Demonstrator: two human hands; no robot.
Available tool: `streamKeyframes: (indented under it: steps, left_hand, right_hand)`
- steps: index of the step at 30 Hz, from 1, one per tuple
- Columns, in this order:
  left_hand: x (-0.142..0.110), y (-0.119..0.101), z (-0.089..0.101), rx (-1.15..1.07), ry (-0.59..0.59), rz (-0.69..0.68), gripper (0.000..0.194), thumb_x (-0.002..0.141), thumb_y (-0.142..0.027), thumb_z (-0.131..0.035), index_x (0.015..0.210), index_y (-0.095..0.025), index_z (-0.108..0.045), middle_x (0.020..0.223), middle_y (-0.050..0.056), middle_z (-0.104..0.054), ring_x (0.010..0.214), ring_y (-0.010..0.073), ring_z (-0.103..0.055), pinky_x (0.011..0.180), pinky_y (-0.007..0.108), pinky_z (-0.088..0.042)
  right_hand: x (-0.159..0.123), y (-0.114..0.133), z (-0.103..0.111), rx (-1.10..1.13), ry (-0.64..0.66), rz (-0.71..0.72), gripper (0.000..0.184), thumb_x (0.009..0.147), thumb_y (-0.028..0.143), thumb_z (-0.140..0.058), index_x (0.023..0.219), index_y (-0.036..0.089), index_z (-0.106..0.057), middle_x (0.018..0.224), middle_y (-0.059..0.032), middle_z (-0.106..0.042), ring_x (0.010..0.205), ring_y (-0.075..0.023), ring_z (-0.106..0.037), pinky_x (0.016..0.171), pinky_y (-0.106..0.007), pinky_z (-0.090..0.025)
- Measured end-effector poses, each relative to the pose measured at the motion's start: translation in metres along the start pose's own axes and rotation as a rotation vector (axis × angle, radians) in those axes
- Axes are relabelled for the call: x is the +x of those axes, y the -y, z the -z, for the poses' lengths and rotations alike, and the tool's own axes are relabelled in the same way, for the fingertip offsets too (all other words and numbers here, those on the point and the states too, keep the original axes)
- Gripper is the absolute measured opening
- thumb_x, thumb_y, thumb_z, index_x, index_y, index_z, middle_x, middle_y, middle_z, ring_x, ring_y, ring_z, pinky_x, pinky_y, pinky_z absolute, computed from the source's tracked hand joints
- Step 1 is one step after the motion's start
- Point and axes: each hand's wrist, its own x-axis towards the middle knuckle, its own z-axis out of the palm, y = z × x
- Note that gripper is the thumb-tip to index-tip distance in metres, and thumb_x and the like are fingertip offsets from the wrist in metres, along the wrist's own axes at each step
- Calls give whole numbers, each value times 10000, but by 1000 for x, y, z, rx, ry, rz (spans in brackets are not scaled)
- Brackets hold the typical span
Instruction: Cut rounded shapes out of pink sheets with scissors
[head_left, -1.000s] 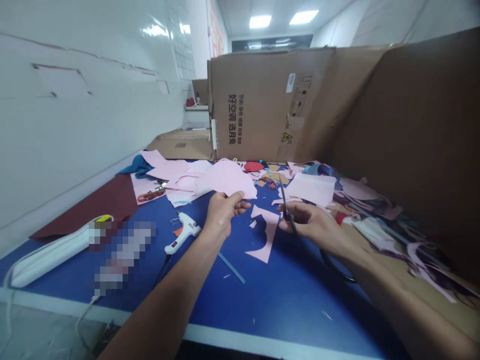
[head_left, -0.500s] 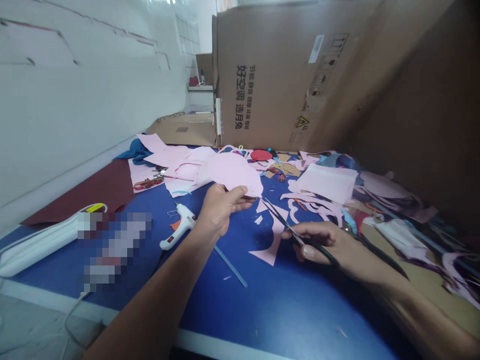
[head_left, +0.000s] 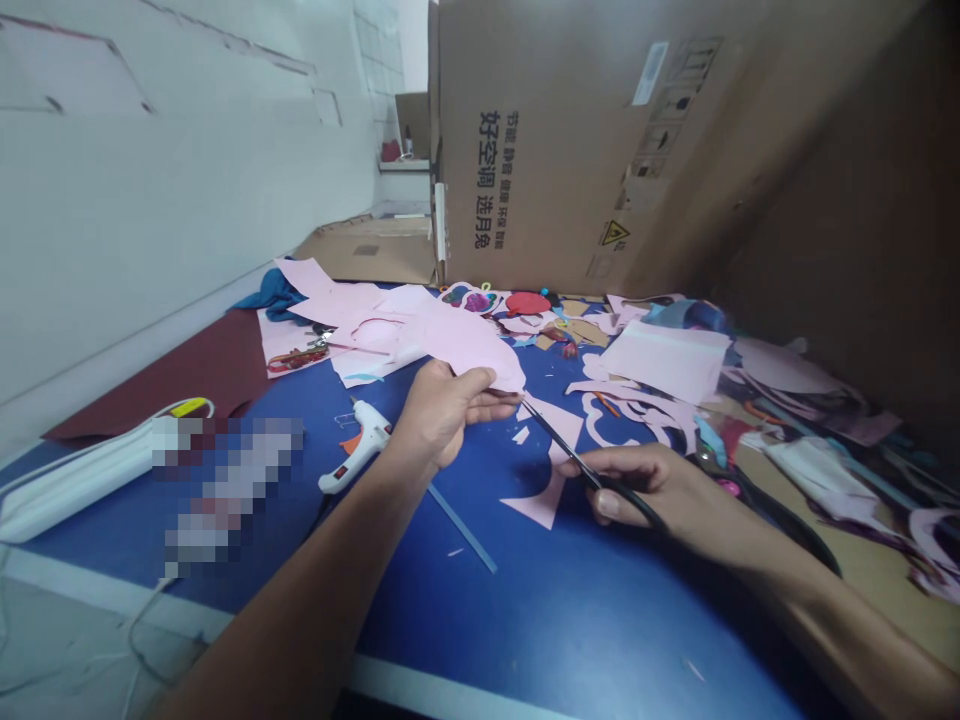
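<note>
My left hand (head_left: 454, 405) pinches a rounded piece of pink paper (head_left: 472, 345) by its near edge, thumb on top and fingers beneath. In my right hand (head_left: 637, 480) is a pair of black-handled scissors (head_left: 555, 435), the blades nearly together and their tips at the paper's right-hand edge. Below the blades a pink paper offcut (head_left: 536, 508) lies on the blue table (head_left: 585, 620), with small white-pink snippets beside it. A white hot glue gun (head_left: 356, 450) rests left of my left forearm.
Pink sheets (head_left: 345, 310) spread at the back left over a dark red sheet (head_left: 165, 375). Paper scraps (head_left: 637, 400) and a second black-handled pair of scissors (head_left: 780, 515) lie on the right. A large cardboard box (head_left: 555, 150) stands behind. A white power strip (head_left: 82, 480) is at the left.
The scissor blades have closed from a wider gap at the paper's edge. The pink paper has tilted slightly in my left hand. The camera view has shifted a little.
</note>
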Motion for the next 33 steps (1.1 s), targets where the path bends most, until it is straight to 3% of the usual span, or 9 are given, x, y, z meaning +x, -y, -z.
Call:
streamKeyframes:
  steps: [14, 25, 33]
  left_hand:
    - [0, 0, 2, 24, 46, -38, 302, 773, -62, -698, 1075, -74, -708, 832, 162, -777, 699, 246, -768, 571, 273, -598]
    - [1, 1, 2, 6, 7, -17, 189, 803, -55, -715, 990, -64, -698, 797, 182, -764, 748, 281, -784, 681, 341, -637]
    - [2, 3, 2, 27, 29, -24, 154, 803, -60, -700, 955, -81, -711, 795, 170, -760, 764, 269, -780, 679, 321, -635]
  right_hand:
    - [2, -1, 1, 20, 8, -5, 432, 902, 510, -775, 1240, 242, -801, 729, 3, -603, 649, -140, -448, 589, -265, -364]
    - [3, -1, -2, 108, -47, -25, 440, 790, 481, -877, 1164, 251, -842, 735, -20, -698, 614, -151, -519, 529, -256, -436]
    - [3, 2, -2, 75, -35, -31, 439, 823, 489, -850, 1199, 264, -834, 774, -35, -735, 623, -164, -554, 550, -272, -446]
